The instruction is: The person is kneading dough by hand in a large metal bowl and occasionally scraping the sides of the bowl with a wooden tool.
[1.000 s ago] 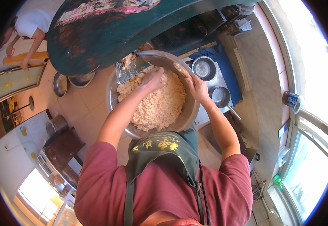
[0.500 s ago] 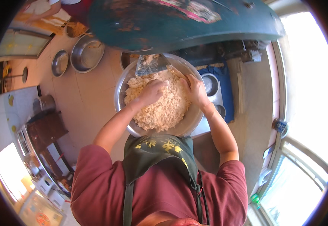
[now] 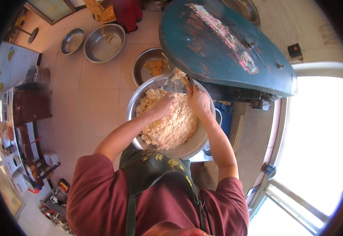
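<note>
A large metal bowl holds a mound of pale, crumbly dough. My right hand is closed around the handle of a scraper at the bowl's far right side. The scraper's broad grey blade is near the far rim, with some dough on it. My left hand rests over the far part of the crumbs, fingers curled in; whatever lies inside them is hidden.
A big teal machine cover juts over the bowl's far side. Beyond the bowl, a metal basin has orange-yellow scraps inside. Two more basins stand on the tiled floor at far left, near a person's red clothing. A window is at right.
The view has shifted, showing more of the machine cover and the basin behind the bowl. My right hand has moved inward and farther away, shifting the scraper rightward. My left hand has moved slightly farther.
</note>
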The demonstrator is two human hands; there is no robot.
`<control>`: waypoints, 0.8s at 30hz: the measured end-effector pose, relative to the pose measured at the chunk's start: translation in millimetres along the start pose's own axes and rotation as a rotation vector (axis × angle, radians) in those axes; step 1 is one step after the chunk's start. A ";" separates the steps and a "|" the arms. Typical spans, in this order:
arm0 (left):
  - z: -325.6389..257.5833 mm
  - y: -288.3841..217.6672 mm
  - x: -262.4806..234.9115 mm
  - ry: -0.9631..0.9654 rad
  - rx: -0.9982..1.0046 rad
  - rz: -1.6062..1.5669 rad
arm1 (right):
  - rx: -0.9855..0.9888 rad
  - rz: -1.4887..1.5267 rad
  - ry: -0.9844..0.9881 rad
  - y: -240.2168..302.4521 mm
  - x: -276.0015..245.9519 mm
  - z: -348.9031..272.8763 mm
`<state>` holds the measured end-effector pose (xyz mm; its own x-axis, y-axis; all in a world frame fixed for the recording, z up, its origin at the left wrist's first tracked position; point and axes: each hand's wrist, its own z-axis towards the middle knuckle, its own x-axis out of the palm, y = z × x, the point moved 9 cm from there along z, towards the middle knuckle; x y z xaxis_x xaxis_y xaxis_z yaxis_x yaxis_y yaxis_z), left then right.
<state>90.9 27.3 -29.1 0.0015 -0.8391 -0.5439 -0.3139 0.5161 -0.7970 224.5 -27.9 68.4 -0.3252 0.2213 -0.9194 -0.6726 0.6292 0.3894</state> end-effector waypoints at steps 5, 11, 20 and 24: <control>7.9 -13.2 6.2 0.101 -0.128 -0.038 | -0.192 -0.063 -0.367 -8.0 1.1 35.9; -4.8 33.3 3.5 0.408 -0.231 0.106 | -0.033 -0.026 -0.034 -1.5 6.8 18.4; 1.9 27.5 28.9 0.250 0.020 0.438 | -0.060 -0.021 -0.051 3.4 7.5 7.4; 21.2 44.2 54.1 0.288 0.012 0.425 | 0.004 -0.118 -0.045 -1.4 28.0 33.5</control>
<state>97.2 8.4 -99.4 -0.3864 -0.5670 -0.7275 -0.2189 0.8226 -0.5249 238.6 2.5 40.2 -0.2137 0.1786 -0.9604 -0.7019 0.6558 0.2781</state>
